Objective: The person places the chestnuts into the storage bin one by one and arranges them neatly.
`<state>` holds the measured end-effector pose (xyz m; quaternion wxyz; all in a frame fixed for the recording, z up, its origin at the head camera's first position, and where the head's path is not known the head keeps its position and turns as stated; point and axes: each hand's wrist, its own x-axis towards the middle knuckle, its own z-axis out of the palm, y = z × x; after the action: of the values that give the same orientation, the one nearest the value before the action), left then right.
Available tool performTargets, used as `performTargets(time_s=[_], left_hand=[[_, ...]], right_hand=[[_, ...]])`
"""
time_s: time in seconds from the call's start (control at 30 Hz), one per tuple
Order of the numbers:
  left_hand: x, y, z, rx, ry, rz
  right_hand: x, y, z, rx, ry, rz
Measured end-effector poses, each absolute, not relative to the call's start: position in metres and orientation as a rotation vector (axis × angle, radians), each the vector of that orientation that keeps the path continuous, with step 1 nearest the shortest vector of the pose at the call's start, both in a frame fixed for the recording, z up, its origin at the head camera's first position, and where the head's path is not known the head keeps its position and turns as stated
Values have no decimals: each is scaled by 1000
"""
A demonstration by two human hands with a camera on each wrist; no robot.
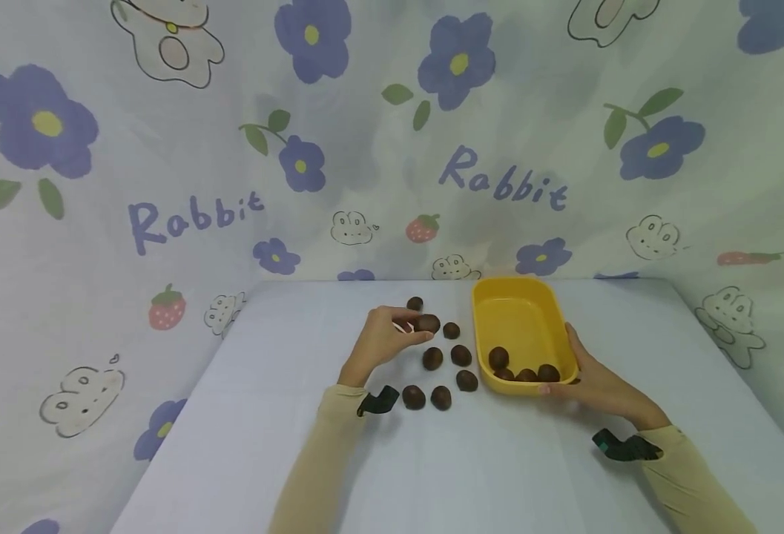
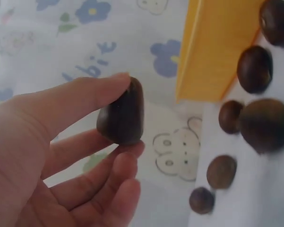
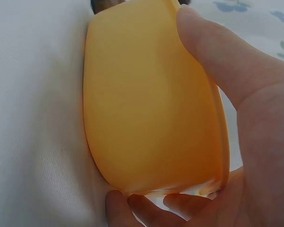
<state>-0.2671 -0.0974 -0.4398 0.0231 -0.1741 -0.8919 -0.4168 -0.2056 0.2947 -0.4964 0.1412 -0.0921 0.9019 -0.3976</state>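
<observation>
My left hand pinches a dark brown chestnut between thumb and fingers, above the table and left of the box. The left wrist view shows this chestnut close up, with the lower fingers loosely bent beneath it. A yellow plastic box stands on the table, and my right hand grips its near right corner. Thumb and fingers reach round that corner in the right wrist view, against the box wall. Several chestnuts lie inside the box at its near end.
Several loose chestnuts are scattered on the white table, just left of the box. Behind the table hangs a cloth printed with flowers and rabbits.
</observation>
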Motion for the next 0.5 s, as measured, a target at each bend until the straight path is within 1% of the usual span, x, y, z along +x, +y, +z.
performTargets(time_s=[0.2, 0.5], left_hand=[[-271, -72, -434, -523, -2737, -1396], [-280, -43, -429, -524, -2715, -1404]], right_hand=[[-205, 294, -496, -270, 2594, -1174], [-205, 294, -496, -244, 2599, -1165]])
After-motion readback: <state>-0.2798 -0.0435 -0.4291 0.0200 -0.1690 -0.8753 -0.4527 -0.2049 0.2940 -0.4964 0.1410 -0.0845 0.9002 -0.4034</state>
